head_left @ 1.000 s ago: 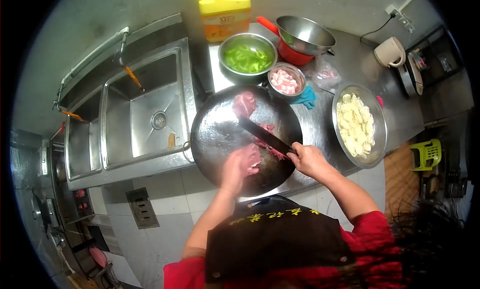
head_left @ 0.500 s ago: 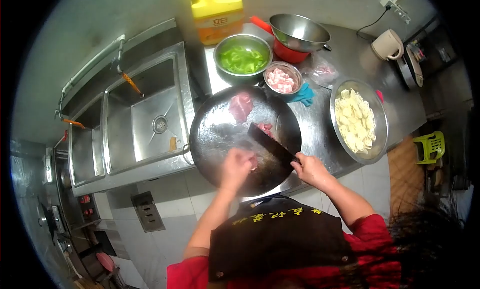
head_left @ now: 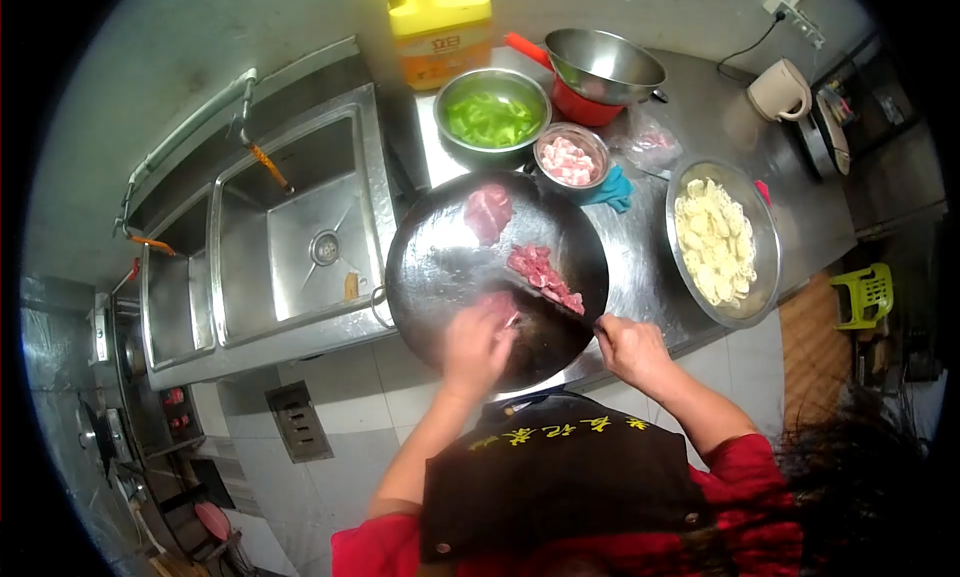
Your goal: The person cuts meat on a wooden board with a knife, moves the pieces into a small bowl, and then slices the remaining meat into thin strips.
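My right hand point(head_left: 636, 351) is closed round the handle of a cleaver point(head_left: 584, 320), whose dark blade shows almost edge-on over the round dark board point(head_left: 430, 267). Beside the blade lies a heap of sliced raw meat point(head_left: 543, 275). My left hand point(head_left: 478, 345), blurred by motion, has its fingers curled on a piece of raw meat point(head_left: 497, 306) near the front of the board. A larger piece of raw meat point(head_left: 488, 214) rests apart at the back of the board.
Behind the board stand bowls of green peppers point(head_left: 492, 119) and pale meat pieces point(head_left: 568, 161), with a blue cloth point(head_left: 612, 190) alongside. A large bowl of pale slices point(head_left: 715, 242) is on the right. Left is a steel sink point(head_left: 290, 247); a yellow jug point(head_left: 440, 37) stands behind.
The cleaver blade has turned from showing its broad side to nearly edge-on, uncovering the sliced meat. My left hand has moved slightly, and more of the meat piece under its fingers shows.
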A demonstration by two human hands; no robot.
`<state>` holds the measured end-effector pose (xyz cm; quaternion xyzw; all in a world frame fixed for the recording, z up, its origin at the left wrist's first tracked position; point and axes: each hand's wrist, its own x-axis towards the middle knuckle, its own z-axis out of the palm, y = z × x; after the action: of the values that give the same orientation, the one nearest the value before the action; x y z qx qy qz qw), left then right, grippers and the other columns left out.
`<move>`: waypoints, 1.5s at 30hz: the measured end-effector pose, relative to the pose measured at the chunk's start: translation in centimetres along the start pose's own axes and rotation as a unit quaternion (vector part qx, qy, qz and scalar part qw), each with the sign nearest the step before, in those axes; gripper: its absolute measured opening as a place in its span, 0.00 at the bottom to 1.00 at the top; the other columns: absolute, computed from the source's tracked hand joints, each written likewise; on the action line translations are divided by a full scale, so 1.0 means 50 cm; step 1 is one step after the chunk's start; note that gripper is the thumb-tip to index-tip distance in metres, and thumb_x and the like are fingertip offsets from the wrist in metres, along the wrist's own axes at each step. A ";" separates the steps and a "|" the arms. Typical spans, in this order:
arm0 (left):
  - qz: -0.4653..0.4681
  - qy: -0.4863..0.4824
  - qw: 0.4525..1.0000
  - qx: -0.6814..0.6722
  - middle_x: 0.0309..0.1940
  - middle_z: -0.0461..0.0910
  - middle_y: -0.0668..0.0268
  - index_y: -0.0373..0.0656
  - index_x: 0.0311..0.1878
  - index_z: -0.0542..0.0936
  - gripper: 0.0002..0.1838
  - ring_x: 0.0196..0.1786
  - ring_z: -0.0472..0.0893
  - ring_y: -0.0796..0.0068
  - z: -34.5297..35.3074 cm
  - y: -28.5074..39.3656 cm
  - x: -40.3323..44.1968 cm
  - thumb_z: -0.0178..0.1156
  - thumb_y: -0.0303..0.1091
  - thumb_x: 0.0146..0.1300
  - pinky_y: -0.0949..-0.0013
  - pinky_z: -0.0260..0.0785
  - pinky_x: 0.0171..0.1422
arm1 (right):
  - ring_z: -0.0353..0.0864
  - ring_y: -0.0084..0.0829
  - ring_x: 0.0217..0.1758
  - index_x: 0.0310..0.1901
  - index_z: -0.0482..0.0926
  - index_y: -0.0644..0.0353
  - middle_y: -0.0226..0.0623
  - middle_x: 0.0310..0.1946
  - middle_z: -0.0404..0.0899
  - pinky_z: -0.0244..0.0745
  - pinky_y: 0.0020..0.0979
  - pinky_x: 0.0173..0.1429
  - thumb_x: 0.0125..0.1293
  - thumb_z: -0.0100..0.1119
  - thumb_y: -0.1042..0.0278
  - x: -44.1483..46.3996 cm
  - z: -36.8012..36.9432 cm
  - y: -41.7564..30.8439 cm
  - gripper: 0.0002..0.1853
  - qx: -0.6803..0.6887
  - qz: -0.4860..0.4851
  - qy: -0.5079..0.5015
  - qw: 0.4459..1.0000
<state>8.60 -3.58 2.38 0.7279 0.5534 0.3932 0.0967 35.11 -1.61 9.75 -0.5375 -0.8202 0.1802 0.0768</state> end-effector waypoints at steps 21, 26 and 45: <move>-0.047 -0.052 0.997 -0.041 0.47 0.82 0.55 0.41 0.46 0.83 0.18 0.48 0.80 0.53 0.067 -0.038 -0.036 0.62 0.22 0.47 0.56 0.72 0.56 | 0.84 0.53 0.31 0.39 0.76 0.62 0.49 0.27 0.82 0.78 0.50 0.36 0.60 0.57 0.71 0.184 0.088 -0.090 0.07 -0.023 -0.146 -0.091 0.985; -0.001 0.027 0.999 -0.029 0.43 0.80 0.57 0.42 0.44 0.83 0.16 0.49 0.79 0.53 0.041 -0.007 -0.006 0.62 0.22 0.49 0.54 0.71 0.58 | 0.83 0.54 0.32 0.39 0.80 0.59 0.50 0.28 0.83 0.77 0.52 0.36 0.68 0.56 0.66 0.184 0.065 -0.067 0.07 -0.018 -0.047 -0.058 0.997; -0.005 0.025 0.999 -0.043 0.42 0.80 0.59 0.42 0.43 0.82 0.15 0.49 0.79 0.55 0.046 -0.011 -0.021 0.63 0.23 0.50 0.54 0.70 0.58 | 0.84 0.53 0.31 0.40 0.77 0.60 0.51 0.27 0.82 0.78 0.51 0.34 0.63 0.58 0.68 0.200 0.084 -0.084 0.07 -0.030 -0.090 -0.052 0.994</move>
<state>9.67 -3.64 0.04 0.7104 0.5414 0.4345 0.1160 26.08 5.08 6.76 -0.4537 -0.8729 0.1760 0.0339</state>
